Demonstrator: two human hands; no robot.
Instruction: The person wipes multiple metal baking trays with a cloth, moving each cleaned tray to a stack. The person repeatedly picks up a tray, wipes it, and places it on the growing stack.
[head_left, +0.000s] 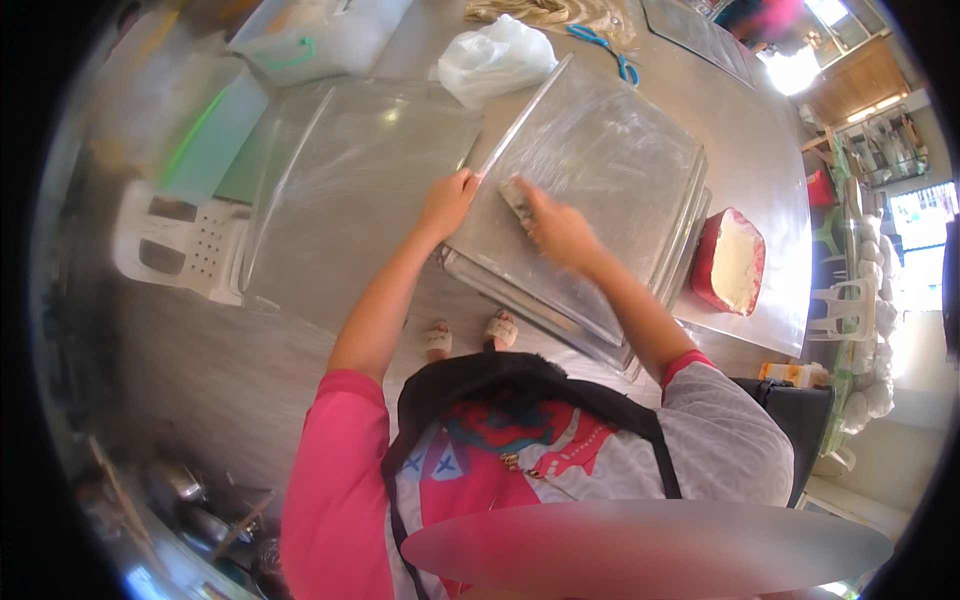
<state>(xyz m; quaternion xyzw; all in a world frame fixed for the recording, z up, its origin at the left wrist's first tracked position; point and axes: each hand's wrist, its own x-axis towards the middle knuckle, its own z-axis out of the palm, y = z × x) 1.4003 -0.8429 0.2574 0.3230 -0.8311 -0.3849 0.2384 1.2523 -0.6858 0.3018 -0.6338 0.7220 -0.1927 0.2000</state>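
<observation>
A flat metal baking tray (592, 172) lies tilted on top of a stack of similar trays (525, 307) in front of me. Its surface carries whitish, streaky smears. My left hand (448, 201) grips the tray's left rim. In my right hand (561, 232) is a small pale, dark-stained pad or cloth (516, 202), pressed against the tray's surface; its exact kind is unclear. To the right of the stack stands a red rectangular tub (727, 262) holding a creamy white substance. Another metal tray (367, 180) lies to the left of my left hand.
Beyond the trays are a white plastic bag (495, 58) and blue-handled scissors (604, 52) on the metal table (757, 180). Translucent plastic bins (315, 45) stand at the upper left, above a white plastic chair (180, 244). A black chair or case (795, 427) sits at my right.
</observation>
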